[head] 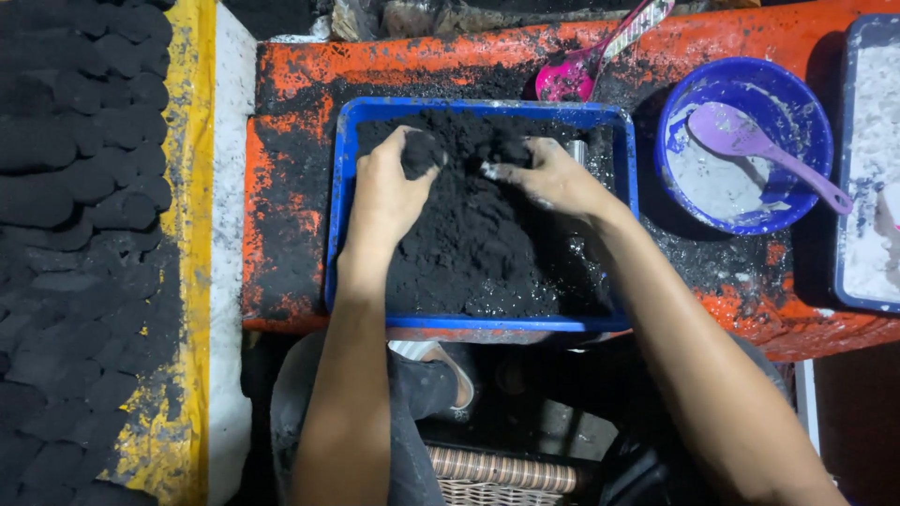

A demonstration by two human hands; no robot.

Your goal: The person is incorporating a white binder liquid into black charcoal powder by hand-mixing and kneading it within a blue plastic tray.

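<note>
A blue rectangular tray (342, 215) full of black powdery paste (478, 253) sits on an orange, soot-stained bench (291, 141). My left hand (389, 192) is closed around a dark lump (422, 152) of the paste at the tray's far left. My right hand (553, 178) rests on the heap at the far right, fingers spread and blackened, pressing into the paste next to a small metal cylinder (577, 150).
A blue bowl (806, 122) with white powder and a purple spoon (759, 145) stands at the right. A pink scoop (586, 66) lies behind the tray. A blue tray of white powder (877, 159) is at far right. Rows of black moulded pieces (75, 187) fill the left.
</note>
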